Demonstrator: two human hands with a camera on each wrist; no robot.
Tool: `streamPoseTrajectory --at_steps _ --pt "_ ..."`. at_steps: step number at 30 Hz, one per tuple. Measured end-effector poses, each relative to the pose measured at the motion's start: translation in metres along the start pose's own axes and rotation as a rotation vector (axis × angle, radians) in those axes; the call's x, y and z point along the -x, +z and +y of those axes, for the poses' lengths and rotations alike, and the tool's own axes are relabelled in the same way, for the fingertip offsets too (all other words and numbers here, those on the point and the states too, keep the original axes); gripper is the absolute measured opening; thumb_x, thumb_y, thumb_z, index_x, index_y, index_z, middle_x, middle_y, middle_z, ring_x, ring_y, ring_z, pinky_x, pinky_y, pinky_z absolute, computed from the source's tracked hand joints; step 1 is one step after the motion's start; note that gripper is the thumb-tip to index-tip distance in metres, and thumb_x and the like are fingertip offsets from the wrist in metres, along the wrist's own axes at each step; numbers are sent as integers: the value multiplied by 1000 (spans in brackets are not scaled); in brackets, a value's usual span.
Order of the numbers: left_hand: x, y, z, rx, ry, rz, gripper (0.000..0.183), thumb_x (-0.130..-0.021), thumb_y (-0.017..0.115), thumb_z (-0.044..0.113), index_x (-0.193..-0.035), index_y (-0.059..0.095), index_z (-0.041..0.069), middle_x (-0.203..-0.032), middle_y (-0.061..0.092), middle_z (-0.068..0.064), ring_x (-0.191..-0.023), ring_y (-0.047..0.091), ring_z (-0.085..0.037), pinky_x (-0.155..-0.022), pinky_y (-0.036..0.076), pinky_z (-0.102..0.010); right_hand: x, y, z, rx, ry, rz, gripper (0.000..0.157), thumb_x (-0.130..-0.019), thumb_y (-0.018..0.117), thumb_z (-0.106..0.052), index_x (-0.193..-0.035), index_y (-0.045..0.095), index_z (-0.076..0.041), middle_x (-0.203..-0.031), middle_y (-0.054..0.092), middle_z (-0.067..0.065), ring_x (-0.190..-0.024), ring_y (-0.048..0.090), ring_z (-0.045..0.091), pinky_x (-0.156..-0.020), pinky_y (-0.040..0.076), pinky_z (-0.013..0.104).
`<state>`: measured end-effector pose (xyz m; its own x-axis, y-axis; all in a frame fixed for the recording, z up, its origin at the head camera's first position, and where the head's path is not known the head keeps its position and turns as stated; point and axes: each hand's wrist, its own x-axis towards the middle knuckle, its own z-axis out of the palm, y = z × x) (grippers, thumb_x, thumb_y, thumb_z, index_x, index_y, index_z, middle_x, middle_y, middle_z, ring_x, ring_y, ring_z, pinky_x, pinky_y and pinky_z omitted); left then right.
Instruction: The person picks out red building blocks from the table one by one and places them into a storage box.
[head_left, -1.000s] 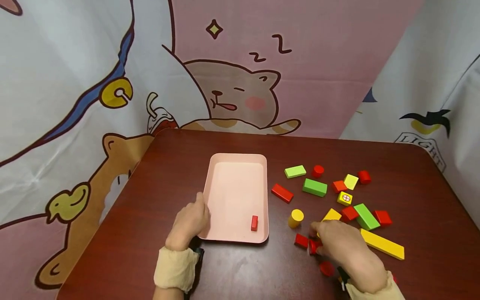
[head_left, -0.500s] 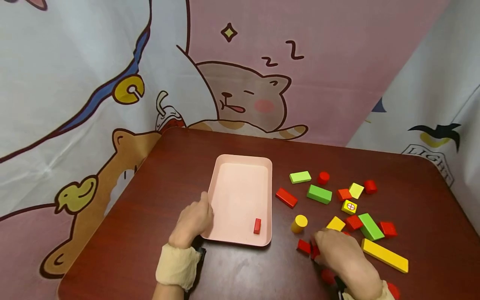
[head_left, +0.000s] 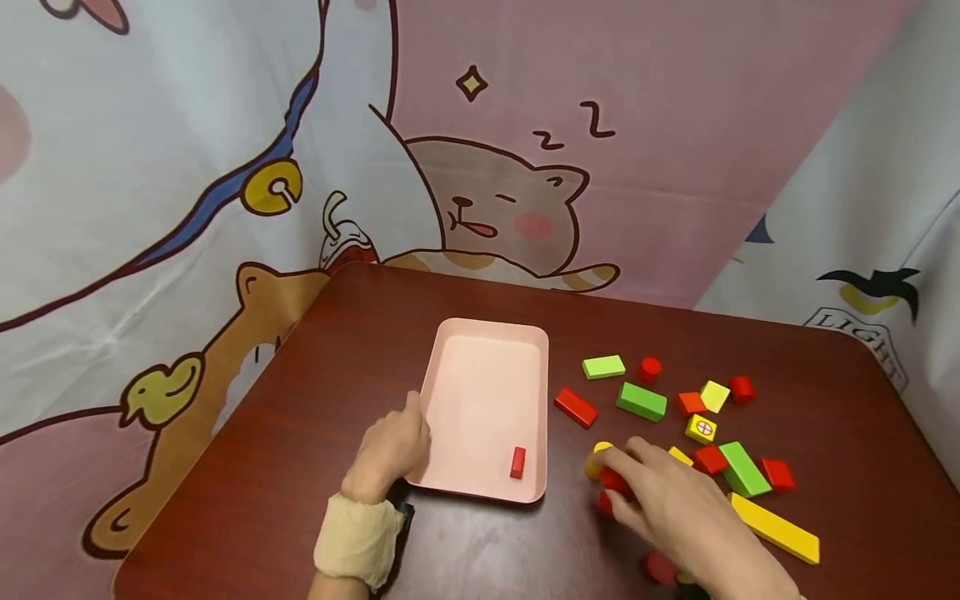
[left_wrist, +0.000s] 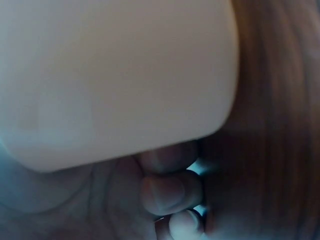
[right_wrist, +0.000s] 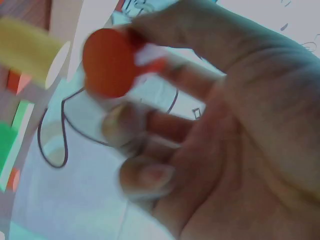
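Observation:
Along the left side of a pink tray [head_left: 483, 392], my left hand [head_left: 392, 443] holds the rim. In the left wrist view, curled fingers [left_wrist: 167, 192] lie beside and below the tray edge; the thumb is hidden there. A small red block [head_left: 518, 462] lies in the tray's near right corner. My right hand [head_left: 671, 504] pinches a red cylinder [right_wrist: 109, 62] between thumb and fingertips, lifted off the table. Right by those fingertips stands a yellow cylinder [head_left: 596, 462], partly covered. Another red block [head_left: 606, 502] shows just under the held piece.
Several blocks lie scattered on the right of the brown table [head_left: 360, 333]: a green block [head_left: 641, 402], a red bar [head_left: 576, 407], a long yellow bar [head_left: 774, 528] and others. A red round piece [head_left: 660, 567] lies near the right wrist. A printed curtain [head_left: 487, 208] hangs behind.
My right hand has picked up the red cylinder and moved up and left toward the yellow cylinder. The left hand stays at the tray. The head view has shifted slightly.

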<state>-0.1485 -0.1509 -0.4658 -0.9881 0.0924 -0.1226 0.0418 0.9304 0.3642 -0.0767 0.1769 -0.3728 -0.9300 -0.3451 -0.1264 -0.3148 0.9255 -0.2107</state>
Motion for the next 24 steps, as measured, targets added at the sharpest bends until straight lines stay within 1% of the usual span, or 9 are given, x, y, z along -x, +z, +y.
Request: streamPoseTrajectory --at_steps 3,5,9,15,18,21,24 --pt "1 1 1 2 0 -23 12 -94 45 15 -100 40 6 -64 53 -11 -53 54 -30 -51 42 -45 0 -1 -12 -14 -127 128 31 -79 79 -29 -106 65 -27 -90 52 -12 -69 46 4 -58 44 25" --pt "3 3 1 -2 0 -32 12 -94 46 15 -99 40 6 -63 52 -11 -52 53 -29 -50 42 -44 -1 2 -20 -46 -194 203 29 -79 77 -27 -105 64 -27 -92 53 -15 -70 46 1 -60 46 22" --pt "4 3 1 -9 9 -15 11 -94 47 14 -97 40 6 -61 51 -11 -51 53 -29 -50 42 -45 -9 11 -34 -128 -295 295 27 -81 74 -24 -103 60 -25 -95 55 -18 -71 47 -2 -62 46 21" --pt "2 1 1 -6 19 19 11 -93 48 15 -94 39 7 -60 51 -10 -51 54 -30 -50 42 -46 -33 30 -48 -212 -403 359 28 -80 75 -20 -99 55 -24 -92 52 -17 -73 46 -1 -61 42 17" --pt "2 0 1 -1 17 26 11 -93 48 14 -93 39 7 -61 52 -10 -52 54 -30 -51 42 -46 -42 42 -54 -237 -436 373 29 -79 76 -19 -96 53 -24 -90 50 -18 -72 45 -1 -60 40 16" --pt "3 -1 0 3 14 29 11 -94 48 14 -94 39 8 -61 51 -10 -51 53 -29 -51 42 -46 -48 54 -59 -252 -431 363 31 -79 78 -20 -95 53 -25 -87 49 -19 -71 43 -1 -56 38 17" --pt "3 -1 0 2 12 36 11 -94 48 15 -94 39 8 -60 51 -9 -50 52 -29 -50 42 -45 -53 63 -63 -242 -419 360 31 -78 80 -21 -92 52 -26 -82 48 -19 -71 41 1 -51 35 18"
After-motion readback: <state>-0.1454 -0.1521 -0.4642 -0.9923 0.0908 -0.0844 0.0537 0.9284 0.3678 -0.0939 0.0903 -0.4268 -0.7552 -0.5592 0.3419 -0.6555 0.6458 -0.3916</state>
